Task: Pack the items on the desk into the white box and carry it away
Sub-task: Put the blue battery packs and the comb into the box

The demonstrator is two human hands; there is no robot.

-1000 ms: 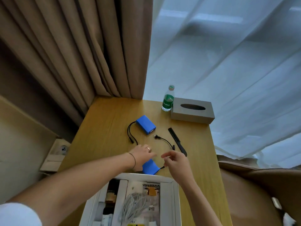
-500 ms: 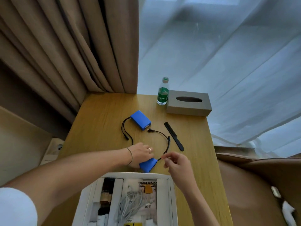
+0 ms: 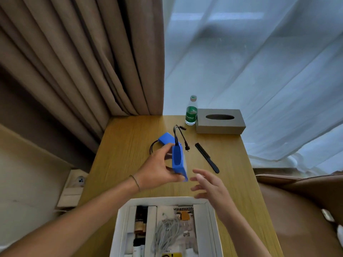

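desk [image 3: 130, 164]: wood-grain top, rectangular, pushed against the curtain; carries everything still to be packed.
white box [image 3: 122, 219]: at 6 o'clock, near edge of desk, open; rigid card walls with dividers. Already holds dark bottles at left and a coiled pale cable [image 3: 167, 236] in the middle. Placed close to the body, probably so items drop in with a short reach.
tissue box [image 3: 220, 121]: 1 o'clock, grey, flat block with oval slot; likely stays.
left hand [image 3: 157, 169]: centre frame, closed around blue pack [image 3: 178, 162], lifted off the desk, held on edge. Smooth blue rectangular block, looks like shrink-wrap. Its black leads [image 3: 181, 135] stick up toward 12 o'clock with small plugs at the ends.
right hand [image 3: 209, 184]: 4 o'clock of the pack, fingers spread wide, holding nothing, not touching the pack; looks ready to catch the leads or steady the pack.
second blue pack [image 3: 166, 138]: lies flat at 12 o'clock behind the held one, black leads looping at 9 o'clock of it.
bottle [image 3: 191, 112]: clear plastic, green label, upright, touching or just beside tissue box.
comb [image 3: 207, 157]: black, thin, straight, lying diagonal at 2 o'clock of the hands.
step: held pack heading for the box; second pack and comb not yet packed.
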